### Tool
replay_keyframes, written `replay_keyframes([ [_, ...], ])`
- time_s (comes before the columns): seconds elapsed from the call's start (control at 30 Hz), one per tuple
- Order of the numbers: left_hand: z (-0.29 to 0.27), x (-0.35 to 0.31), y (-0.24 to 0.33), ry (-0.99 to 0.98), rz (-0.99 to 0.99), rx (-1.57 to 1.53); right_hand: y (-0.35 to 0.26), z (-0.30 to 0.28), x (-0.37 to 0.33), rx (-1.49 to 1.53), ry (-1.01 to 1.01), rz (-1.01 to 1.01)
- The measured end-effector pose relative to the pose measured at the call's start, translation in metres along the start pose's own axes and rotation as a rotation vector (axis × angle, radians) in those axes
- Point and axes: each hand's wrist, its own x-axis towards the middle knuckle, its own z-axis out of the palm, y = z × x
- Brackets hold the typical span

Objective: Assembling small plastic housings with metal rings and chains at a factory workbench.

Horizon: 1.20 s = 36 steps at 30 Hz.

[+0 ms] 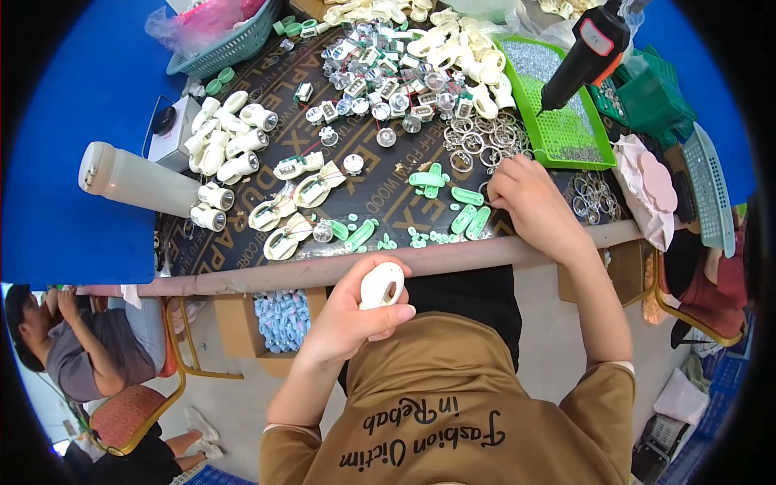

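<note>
In my left hand [356,311], raised in front of the table edge, is a small white flashlight casing [380,286] with an oval opening. The fingers and thumb wrap around it. My right hand [525,198] rests on the tabletop with its fingertips drawn together, pointing down. Part of a thin ring shows beside those fingertips; what they hold, if anything, is hidden. Just beyond them lies a heap of metal key rings [472,139]. Green oblong plastic pieces [467,196] lie to their left, with small green bits [420,238] nearer the edge. Opened casings with electronics [287,238] sit farther left.
A power screwdriver [594,48] hangs over a green tray [600,145] of small metal parts. Lamp assemblies [388,69] are piled at the back. Closed white flashlights [214,149] and a whitish bottle [133,178] stand left. A carton [234,319] sits below; another person [105,347] sits left.
</note>
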Motion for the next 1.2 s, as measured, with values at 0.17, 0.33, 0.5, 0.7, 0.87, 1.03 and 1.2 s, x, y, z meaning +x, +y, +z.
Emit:
replay_keyframes([
  [0.17, 0.007, 0.018, -0.001, 0.054, 0.044, -0.124, 0.011, -0.002, -0.006, 1.069, 0.091, 0.413],
  [0.33, 0.027, 0.04, -0.001, 0.181, 0.257, -0.186, -0.033, 0.009, -0.005, 1.79, 0.089, 0.273],
  [0.5, 0.033, 0.048, -0.003, 0.192, 0.257, -0.318, -0.05, 0.02, -0.007, 2.02, -0.021, 0.137],
  [0.7, 0.027, 0.043, -0.006, 0.143, 0.203, -0.477, -0.064, 0.016, -0.01, 2.045, -0.037, 0.196],
  [0.87, 0.023, 0.044, -0.009, 0.083, 0.276, -0.422, -0.063, 0.024, -0.013, 2.058, -0.018, 0.198],
  [1.03, 0.018, 0.041, -0.005, 0.094, 0.339, -0.291, -0.06, 0.04, -0.023, 2.159, 0.0, 0.154],
  [1.2, 0.019, 0.039, -0.004, 0.144, 0.242, -0.226, -0.062, 0.036, -0.024, 2.13, 0.013, 0.17],
])
